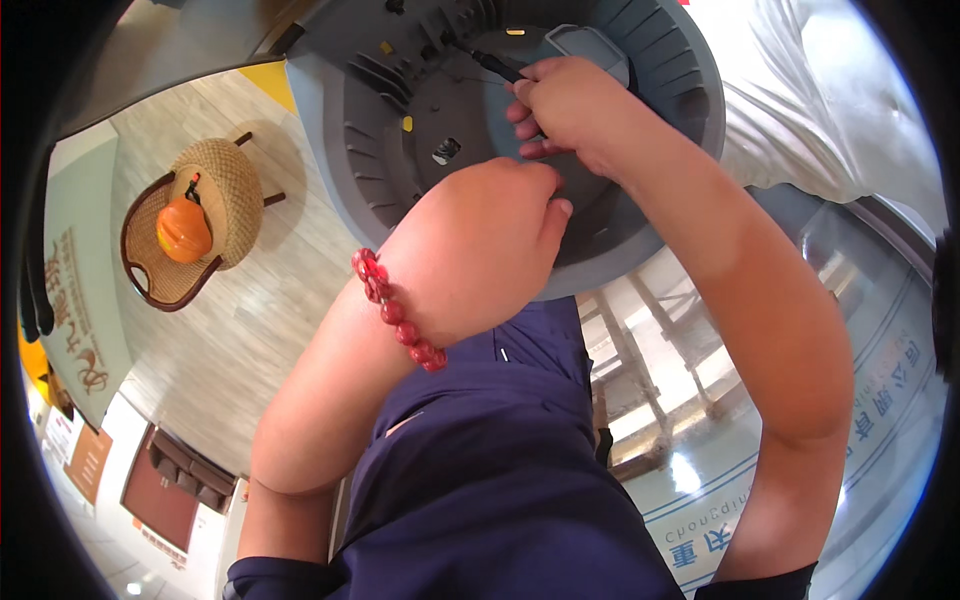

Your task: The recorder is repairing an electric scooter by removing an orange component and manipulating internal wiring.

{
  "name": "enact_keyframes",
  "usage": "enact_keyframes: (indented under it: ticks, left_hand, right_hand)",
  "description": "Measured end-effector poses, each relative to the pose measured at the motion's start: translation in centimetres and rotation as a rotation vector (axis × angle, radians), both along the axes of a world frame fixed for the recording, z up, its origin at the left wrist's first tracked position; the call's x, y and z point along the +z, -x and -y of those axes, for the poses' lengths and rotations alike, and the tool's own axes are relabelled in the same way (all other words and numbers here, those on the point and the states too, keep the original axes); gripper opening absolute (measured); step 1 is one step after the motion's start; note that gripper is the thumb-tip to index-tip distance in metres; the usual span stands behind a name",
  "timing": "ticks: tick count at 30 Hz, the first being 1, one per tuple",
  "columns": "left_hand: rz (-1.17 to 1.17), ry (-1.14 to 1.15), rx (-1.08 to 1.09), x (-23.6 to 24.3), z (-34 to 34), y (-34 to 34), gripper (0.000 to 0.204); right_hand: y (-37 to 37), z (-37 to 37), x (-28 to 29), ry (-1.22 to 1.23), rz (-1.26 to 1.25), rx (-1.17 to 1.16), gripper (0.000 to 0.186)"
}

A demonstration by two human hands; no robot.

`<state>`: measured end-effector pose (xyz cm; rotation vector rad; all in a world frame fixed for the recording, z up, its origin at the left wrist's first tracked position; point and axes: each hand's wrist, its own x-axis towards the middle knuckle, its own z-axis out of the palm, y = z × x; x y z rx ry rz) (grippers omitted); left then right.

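Open gray tub, w/ your R hand inside its mouth, R fingers wrapped around a black rod-like tool; the tool slants toward the tub's far-L wall, thin end near the ribs. Your L hand hangs over the tub's near rim, fingers bent and partly hidden; whether they grip anything, you can't tell.

Surroundings & obstructions: your L hand hides part of the near rim, your R forearm crosses the R rim. A gray framed panel sits far-R in the tub, partly behind your R hand; a yellow tab & a silver-and-black piece show toward the tub's L side. L of the tub: a wicker chair bearing an orange rounded thing. R of the tub: white cloth.

Materials: tub matte, plastic-looking, round, ribbed inside; chair woven w/ dark curved trim; cloth loosely creased; bracelet on your L wrist of glossy red beads; floor pale, wood-grained.

Edges & room: tub rim smooth, curved; open space lies btwn its L wall & your hands, w/ bare floor btwn tub & chair.
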<state>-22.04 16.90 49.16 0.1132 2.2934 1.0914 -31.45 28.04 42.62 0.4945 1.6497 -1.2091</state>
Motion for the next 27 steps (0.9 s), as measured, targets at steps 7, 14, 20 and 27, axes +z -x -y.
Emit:
enact_keyframes:
  ticks: [7, 14, 20, 27]
  left_hand:
    - [-0.091, 0.242, -0.018, -3.4, 2.2, 3.8, 0.027]
    - [0.652, -0.160, 1.058, -10.0, 0.9, 7.6, 0.031]
    - [0.406, 0.135, 0.573, -13.6, -0.2, 8.9, 0.031]
    - [0.276, 0.210, 0.102, -16.0, 3.4, 8.9, 0.019]
  right_hand:
    - [-0.2, -0.2, -0.6, -0.335, -0.780, 0.599, 0.016]
    - [-1.2, -0.1, -1.7, -0.462, -0.862, 0.628, 0.014]
    - [-0.7, -0.5, -1.3, -0.376, -0.769, 0.749, 0.019]
    - [0.6, 0.8, 2.8, -0.294, -0.682, 0.908, 0.022]
